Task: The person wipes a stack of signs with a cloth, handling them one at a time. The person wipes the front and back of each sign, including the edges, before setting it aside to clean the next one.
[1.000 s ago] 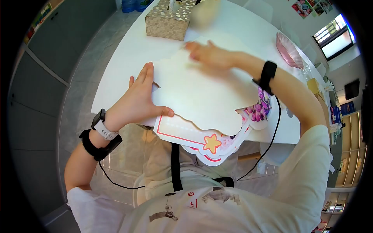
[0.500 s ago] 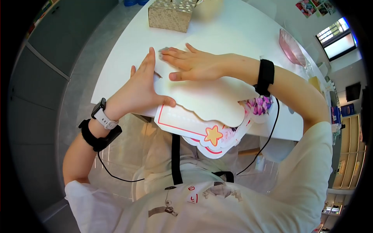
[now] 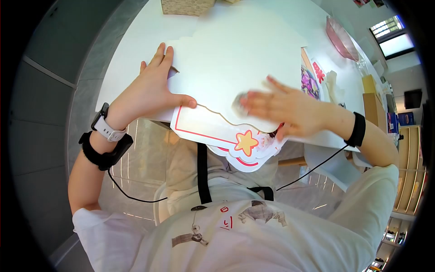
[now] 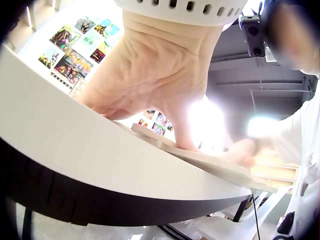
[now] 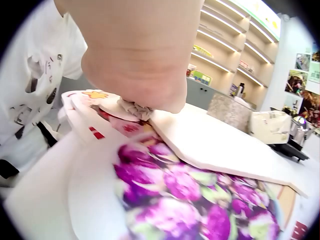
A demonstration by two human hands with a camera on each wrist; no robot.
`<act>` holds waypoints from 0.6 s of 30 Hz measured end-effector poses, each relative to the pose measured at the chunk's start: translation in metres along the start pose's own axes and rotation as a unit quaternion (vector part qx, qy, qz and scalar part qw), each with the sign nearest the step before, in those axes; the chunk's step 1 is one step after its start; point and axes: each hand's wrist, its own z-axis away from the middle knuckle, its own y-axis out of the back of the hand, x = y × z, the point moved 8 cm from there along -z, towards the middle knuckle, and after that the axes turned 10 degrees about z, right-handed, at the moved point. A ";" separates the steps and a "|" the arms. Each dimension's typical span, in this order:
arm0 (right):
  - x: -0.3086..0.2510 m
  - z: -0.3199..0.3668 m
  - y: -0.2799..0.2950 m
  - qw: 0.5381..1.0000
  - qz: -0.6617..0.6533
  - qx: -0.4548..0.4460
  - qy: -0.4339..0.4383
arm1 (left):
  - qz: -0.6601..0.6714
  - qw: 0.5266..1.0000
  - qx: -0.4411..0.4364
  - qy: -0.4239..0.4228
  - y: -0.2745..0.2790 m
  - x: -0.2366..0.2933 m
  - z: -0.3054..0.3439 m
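A large white blank board [image 3: 235, 54] with a wavy edge lies over printed cut-out boards [image 3: 206, 129] on the table. My left hand [image 3: 152, 86] rests at the left edge of the white board, fingers and thumb spread; in the left wrist view the hand [image 4: 150, 70] touches down at the board's edge. With its fingers extended, my right hand [image 3: 292, 111] presses a crumpled grey cloth [image 3: 238, 104] near the white board's lower right. The right wrist view shows the cloth [image 5: 135, 109] under the hand [image 5: 140, 60]; the fingertips are hidden there.
A patterned tissue box [image 3: 188, 6] stands on the far left of the table [image 3: 124, 61]. At the far right are a pink clear tray [image 3: 340, 38] and a cardboard box [image 3: 373, 109]. A black cable [image 3: 312, 167] hangs from the right wrist strap.
My right hand has swept with the cloth from the board's upper left towards its lower right. My left hand keeps its spread pose at the left edge. The head view has shifted.
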 end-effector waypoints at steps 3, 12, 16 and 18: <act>0.085 0.026 -0.016 0.981 0.108 0.039 -0.154 | 0.000 1.000 -0.001 0.001 -0.001 0.000 0.000; 0.124 0.013 -0.016 0.968 -0.001 0.060 -0.245 | -0.010 1.000 0.023 -0.016 -0.002 -0.004 -0.003; -0.012 -0.005 -0.009 0.997 -0.006 0.078 0.001 | 0.017 1.000 0.001 0.002 -0.001 0.004 -0.001; -0.012 0.000 -0.007 0.997 0.029 0.065 0.002 | 0.011 1.000 -0.003 -0.001 0.000 0.003 -0.002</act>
